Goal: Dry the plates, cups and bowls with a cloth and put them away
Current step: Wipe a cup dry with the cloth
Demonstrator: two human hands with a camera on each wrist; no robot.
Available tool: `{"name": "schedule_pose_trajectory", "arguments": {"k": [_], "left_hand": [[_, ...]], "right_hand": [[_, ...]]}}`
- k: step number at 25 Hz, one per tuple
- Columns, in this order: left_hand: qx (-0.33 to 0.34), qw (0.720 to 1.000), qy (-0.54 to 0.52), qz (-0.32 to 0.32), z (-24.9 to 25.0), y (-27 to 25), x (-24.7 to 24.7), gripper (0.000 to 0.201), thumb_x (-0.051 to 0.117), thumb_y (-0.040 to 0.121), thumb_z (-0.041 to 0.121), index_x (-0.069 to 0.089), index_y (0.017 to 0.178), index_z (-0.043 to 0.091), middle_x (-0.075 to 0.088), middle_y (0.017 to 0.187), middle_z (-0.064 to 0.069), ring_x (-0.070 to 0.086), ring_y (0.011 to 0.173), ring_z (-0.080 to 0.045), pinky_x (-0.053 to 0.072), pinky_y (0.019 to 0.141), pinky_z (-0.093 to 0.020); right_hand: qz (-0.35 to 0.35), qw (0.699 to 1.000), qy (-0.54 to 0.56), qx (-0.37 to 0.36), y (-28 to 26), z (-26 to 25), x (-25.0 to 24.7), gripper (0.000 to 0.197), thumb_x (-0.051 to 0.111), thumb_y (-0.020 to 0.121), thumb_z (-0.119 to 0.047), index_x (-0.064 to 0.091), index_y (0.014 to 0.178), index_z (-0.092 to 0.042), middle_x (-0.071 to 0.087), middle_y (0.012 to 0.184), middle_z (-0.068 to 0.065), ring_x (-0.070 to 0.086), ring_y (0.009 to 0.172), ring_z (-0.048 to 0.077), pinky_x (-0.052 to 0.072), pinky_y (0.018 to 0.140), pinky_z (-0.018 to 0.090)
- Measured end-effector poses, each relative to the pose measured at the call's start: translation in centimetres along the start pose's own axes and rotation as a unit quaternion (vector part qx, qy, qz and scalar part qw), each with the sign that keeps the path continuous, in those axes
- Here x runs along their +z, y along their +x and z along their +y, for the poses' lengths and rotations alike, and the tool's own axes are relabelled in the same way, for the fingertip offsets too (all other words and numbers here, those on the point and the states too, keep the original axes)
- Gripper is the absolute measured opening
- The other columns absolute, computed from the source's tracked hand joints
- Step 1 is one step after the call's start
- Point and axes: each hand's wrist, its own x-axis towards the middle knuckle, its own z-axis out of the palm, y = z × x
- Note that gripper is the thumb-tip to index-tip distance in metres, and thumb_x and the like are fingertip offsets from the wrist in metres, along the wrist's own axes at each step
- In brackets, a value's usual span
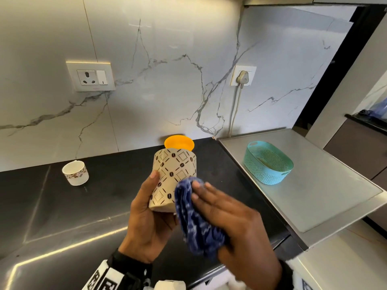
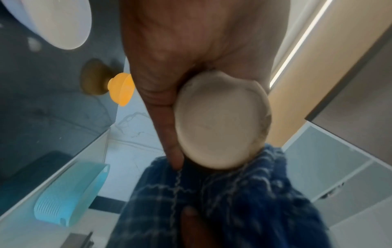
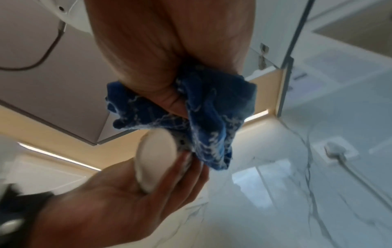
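Teacup (image 1: 75,173) left, basket (image 1: 268,162) right, on counter (image 1: 62,206).

A black counter (image 1: 62,206) runs along the marble wall. On it at about nine o'clock stands a small white cup (image 1: 75,172) with a flowered band, upright. At twelve o'clock, near the wall, sits an orange bowl (image 1: 179,143), partly hidden. At two o'clock a grey steel surface (image 1: 324,185) adjoins the counter and carries a teal basket (image 1: 268,162).
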Motion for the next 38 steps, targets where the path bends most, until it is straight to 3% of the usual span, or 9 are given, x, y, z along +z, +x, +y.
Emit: {"name": "schedule_pose_trajectory", "arguments": {"k": [5,10,16,23,27,28,30,33,38], "left_hand": [[-0.028,0.998,-0.037,-0.051,-1.3,-0.4,1.2,0.083,0.084,0.061,0.056,0.059,0.134,0.022,0.056,0.138,-0.016,0.057,0.118,-0.041,0.058,0.074,-0.052],[0.009,0.998,-0.047,-0.028,-0.3,-0.1,0.4,0.078,0.078,0.063,0.059,0.065,0.128,0.018,0.063,0.130,-0.012,0.065,0.109,-0.026,0.053,0.093,-0.042],[-0.018,0.997,-0.038,-0.058,-1.1,-0.4,1.0,0.078,0.080,0.063,0.057,0.062,0.130,0.022,0.062,0.131,-0.014,0.066,0.106,-0.034,0.059,0.070,-0.049],[0.012,1.000,-0.008,0.002,-0.2,-0.1,-0.4,0.085,0.081,0.062,0.060,0.060,0.133,0.018,0.058,0.137,-0.013,0.056,0.122,-0.030,0.038,0.109,-0.050],[0.017,0.999,0.031,0.012,0.7,-0.3,-0.6,0.063,0.064,0.081,0.053,0.061,0.131,0.016,0.070,0.115,-0.010,0.071,0.092,-0.022,0.061,0.076,-0.038],[0.012,0.998,0.053,0.010,0.7,-0.4,-0.4,0.061,0.056,0.083,0.056,0.063,0.129,0.016,0.070,0.116,-0.012,0.070,0.095,-0.025,0.061,0.078,-0.040],[0.003,0.994,0.110,0.004,0.4,-0.5,-0.1,0.076,0.065,0.071,0.071,0.065,0.126,0.018,0.066,0.124,-0.014,0.066,0.110,-0.033,0.054,0.093,-0.051],[-0.005,0.994,0.109,-0.006,0.1,-0.7,0.1,0.087,0.088,0.048,0.062,0.068,0.122,0.020,0.068,0.121,-0.015,0.068,0.106,-0.033,0.058,0.084,-0.050],[0.004,0.999,0.025,-0.032,-0.4,-0.7,0.0,0.078,0.091,0.053,0.047,0.069,0.121,0.017,0.065,0.126,-0.015,0.067,0.108,-0.030,0.058,0.085,-0.045]], "right_hand": [[0.084,0.991,0.056,0.086,4.3,2.6,-1.8,0.062,0.070,0.074,0.007,0.059,0.131,-0.014,0.052,0.140,-0.002,0.049,0.130,0.009,0.049,0.100,0.039],[0.022,1.000,-0.002,0.009,-0.8,-1.0,-0.1,0.065,0.076,0.074,-0.014,0.051,0.134,-0.016,0.048,0.144,-0.004,0.045,0.134,0.013,0.045,0.105,0.033],[0.076,0.993,-0.001,0.092,3.3,1.6,-2.2,0.056,0.069,0.077,-0.007,0.058,0.130,-0.019,0.051,0.140,-0.006,0.050,0.128,0.007,0.051,0.098,0.034],[0.030,0.999,-0.031,0.020,-0.1,-0.6,-0.1,0.058,0.065,0.084,-0.026,0.046,0.138,-0.022,0.045,0.146,-0.009,0.042,0.135,0.009,0.044,0.106,0.029],[0.035,0.998,-0.035,0.039,0.7,-0.3,-0.3,0.057,0.066,0.084,-0.025,0.047,0.138,-0.022,0.047,0.145,-0.008,0.043,0.135,0.009,0.045,0.105,0.031],[0.026,0.998,-0.042,0.034,0.6,-0.4,-0.2,0.055,0.064,0.086,-0.028,0.047,0.138,-0.023,0.046,0.145,-0.009,0.043,0.135,0.010,0.044,0.106,0.030],[0.010,0.998,-0.061,0.024,0.2,-0.9,0.2,0.052,0.058,0.088,-0.035,0.047,0.137,-0.023,0.047,0.145,-0.009,0.042,0.136,0.011,0.041,0.108,0.027],[0.025,0.998,-0.060,0.026,1.1,-0.4,0.0,0.049,0.060,0.086,-0.033,0.053,0.134,-0.021,0.049,0.142,-0.008,0.045,0.134,0.012,0.042,0.107,0.029],[0.073,0.996,-0.005,0.058,2.9,0.9,-1.2,0.056,0.066,0.079,-0.008,0.054,0.133,-0.015,0.051,0.140,-0.002,0.051,0.129,0.014,0.047,0.103,0.036]]}}
